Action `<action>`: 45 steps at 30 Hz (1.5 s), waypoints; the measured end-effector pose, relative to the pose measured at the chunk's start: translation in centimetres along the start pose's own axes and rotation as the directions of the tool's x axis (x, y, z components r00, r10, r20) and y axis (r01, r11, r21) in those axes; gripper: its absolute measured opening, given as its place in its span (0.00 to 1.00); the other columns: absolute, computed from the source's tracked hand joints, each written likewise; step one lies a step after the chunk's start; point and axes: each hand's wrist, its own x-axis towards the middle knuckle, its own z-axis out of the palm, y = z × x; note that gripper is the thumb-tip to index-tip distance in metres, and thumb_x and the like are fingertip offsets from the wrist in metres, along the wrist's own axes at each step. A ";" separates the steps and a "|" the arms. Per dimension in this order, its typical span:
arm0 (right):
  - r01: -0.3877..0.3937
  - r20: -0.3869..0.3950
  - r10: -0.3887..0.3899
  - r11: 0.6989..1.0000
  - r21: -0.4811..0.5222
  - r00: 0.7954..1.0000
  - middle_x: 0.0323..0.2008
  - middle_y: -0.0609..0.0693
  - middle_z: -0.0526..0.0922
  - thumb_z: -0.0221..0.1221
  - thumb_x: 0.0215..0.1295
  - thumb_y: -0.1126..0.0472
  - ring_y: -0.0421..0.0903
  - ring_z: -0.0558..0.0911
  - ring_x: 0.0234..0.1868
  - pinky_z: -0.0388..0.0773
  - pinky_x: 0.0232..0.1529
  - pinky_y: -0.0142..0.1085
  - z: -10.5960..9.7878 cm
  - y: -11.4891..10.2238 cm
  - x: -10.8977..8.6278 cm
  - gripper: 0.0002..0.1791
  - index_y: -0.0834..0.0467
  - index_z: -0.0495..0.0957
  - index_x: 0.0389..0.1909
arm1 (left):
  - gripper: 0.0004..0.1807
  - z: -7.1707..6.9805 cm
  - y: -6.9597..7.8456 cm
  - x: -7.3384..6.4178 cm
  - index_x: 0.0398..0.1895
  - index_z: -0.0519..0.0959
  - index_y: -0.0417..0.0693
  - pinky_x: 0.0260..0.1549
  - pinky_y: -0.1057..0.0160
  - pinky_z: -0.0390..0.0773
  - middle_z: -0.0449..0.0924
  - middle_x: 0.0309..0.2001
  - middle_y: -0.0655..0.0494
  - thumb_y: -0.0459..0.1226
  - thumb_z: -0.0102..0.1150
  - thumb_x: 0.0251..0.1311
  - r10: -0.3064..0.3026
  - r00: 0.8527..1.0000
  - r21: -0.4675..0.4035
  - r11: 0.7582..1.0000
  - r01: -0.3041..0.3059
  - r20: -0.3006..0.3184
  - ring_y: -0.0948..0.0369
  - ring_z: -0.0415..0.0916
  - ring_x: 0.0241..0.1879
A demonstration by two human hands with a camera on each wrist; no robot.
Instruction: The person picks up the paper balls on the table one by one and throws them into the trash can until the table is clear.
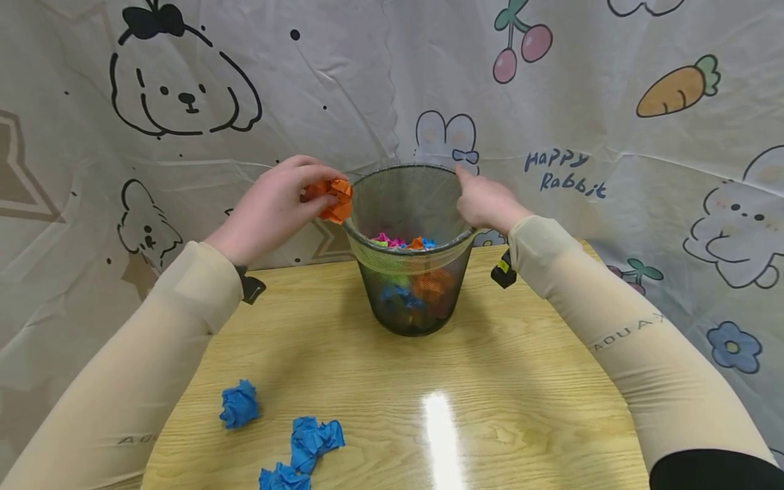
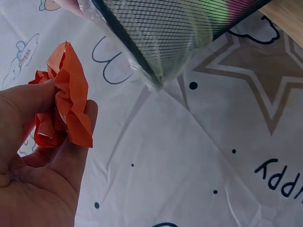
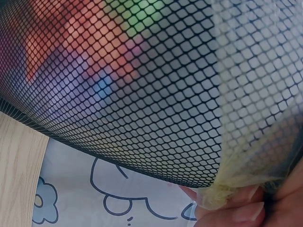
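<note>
My left hand (image 1: 282, 201) pinches a crumpled orange paper ball (image 1: 333, 203) between thumb and fingers, just outside the bin's left rim. The left wrist view shows that orange paper (image 2: 71, 94) held at the fingertips. A black mesh wastebasket (image 1: 413, 299) stands upright on the table, a thin yellowish plastic liner (image 1: 401, 262) folded over its rim. Crumpled papers (image 1: 404, 243) in pink, orange, blue and green lie inside. My right hand (image 1: 486, 201) grips the basket's right rim, and in the right wrist view its fingers (image 3: 241, 215) hold bunched liner there.
Three blue crumpled papers lie on the wooden table (image 1: 490, 381) at front left: one ball (image 1: 239, 404) apart, another piece (image 1: 314, 442) touching a third (image 1: 284, 478) at the lower edge. A printed cloth (image 1: 367, 82) hangs close behind the basket.
</note>
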 end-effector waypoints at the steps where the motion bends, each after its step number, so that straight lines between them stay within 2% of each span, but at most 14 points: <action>1: -0.001 0.001 0.001 1.000 0.001 1.000 0.78 0.61 0.57 0.37 0.74 0.67 0.42 0.62 0.17 0.71 0.23 0.39 0.0 0.0 0.0 0.42 0.53 0.30 0.83 | 0.16 0.1 0.1 0.3 0.59 0.84 0.46 0.51 0.52 0.79 0.77 0.57 0.49 0.31 0.62 0.70 0.007 1.000 -0.001 1.000 -0.007 -0.001 0.54 0.76 0.51; 9: -0.004 0.007 0.004 1.000 -0.001 1.000 0.80 0.61 0.52 0.36 0.75 0.67 0.47 0.67 0.23 0.75 0.31 0.44 -0.2 0.1 -0.2 0.41 0.53 0.29 0.83 | 0.15 1.1 1.3 2.5 0.58 0.84 0.47 0.51 0.54 0.78 0.77 0.56 0.50 0.31 0.61 0.70 0.030 1.000 -0.010 1.000 -0.030 0.004 0.55 0.76 0.51; 17: -0.009 0.009 0.009 1.000 -0.008 1.000 0.78 0.62 0.57 0.37 0.75 0.67 0.43 0.62 0.18 0.72 0.25 0.40 -0.1 0.0 -0.1 0.41 0.53 0.29 0.83 | 0.17 2.7 2.4 4.1 0.60 0.83 0.46 0.53 0.58 0.78 0.77 0.56 0.50 0.33 0.63 0.70 0.019 0.999 -0.016 1.000 -0.018 0.048 0.56 0.76 0.52; 23: -0.002 -0.001 0.002 1.000 -0.020 1.000 0.77 0.64 0.59 0.37 0.75 0.67 0.45 0.65 0.20 0.73 0.29 0.43 -0.2 0.0 -0.2 0.41 0.54 0.30 0.83 | 0.17 3.8 3.0 4.8 0.61 0.82 0.46 0.55 0.57 0.76 0.77 0.55 0.51 0.34 0.62 0.71 0.002 0.996 -0.018 1.000 0.000 0.093 0.55 0.75 0.53; 27: -0.008 0.001 0.008 1.000 -0.009 1.000 0.76 0.63 0.62 0.37 0.75 0.67 0.44 0.64 0.19 0.73 0.26 0.40 -0.1 0.1 -0.2 0.41 0.53 0.30 0.83 | 0.16 4.6 3.1 5.2 0.60 0.83 0.47 0.56 0.57 0.75 0.77 0.54 0.52 0.35 0.62 0.71 0.001 0.992 -0.026 1.000 0.002 0.126 0.56 0.75 0.53; 32: -0.008 0.004 0.008 1.000 0.001 1.000 0.77 0.62 0.60 0.37 0.75 0.67 0.43 0.64 0.18 0.73 0.25 0.40 -0.1 0.2 -0.1 0.42 0.52 0.30 0.83 | 0.16 5.5 3.1 5.4 0.60 0.83 0.47 0.58 0.58 0.74 0.78 0.53 0.53 0.35 0.62 0.71 0.018 0.986 -0.006 1.000 -0.018 0.163 0.57 0.75 0.53; 42: -0.006 0.012 0.006 1.000 -0.001 1.000 0.79 0.61 0.55 0.37 0.75 0.67 0.44 0.64 0.19 0.75 0.29 0.43 -0.1 0.1 -0.1 0.41 0.53 0.30 0.83 | 0.20 6.4 3.3 5.5 0.66 0.79 0.49 0.57 0.58 0.75 0.76 0.56 0.53 0.35 0.58 0.73 0.015 0.971 0.012 1.000 -0.019 0.240 0.58 0.75 0.54; 45: -0.006 0.008 0.006 1.000 -0.004 1.000 0.78 0.62 0.58 0.37 0.75 0.67 0.43 0.64 0.18 0.74 0.27 0.42 -0.1 0.1 -0.1 0.41 0.53 0.30 0.83 | 0.21 6.6 3.4 5.4 0.68 0.78 0.48 0.58 0.58 0.75 0.76 0.56 0.52 0.34 0.57 0.73 0.019 0.966 0.021 0.999 -0.025 0.258 0.57 0.75 0.54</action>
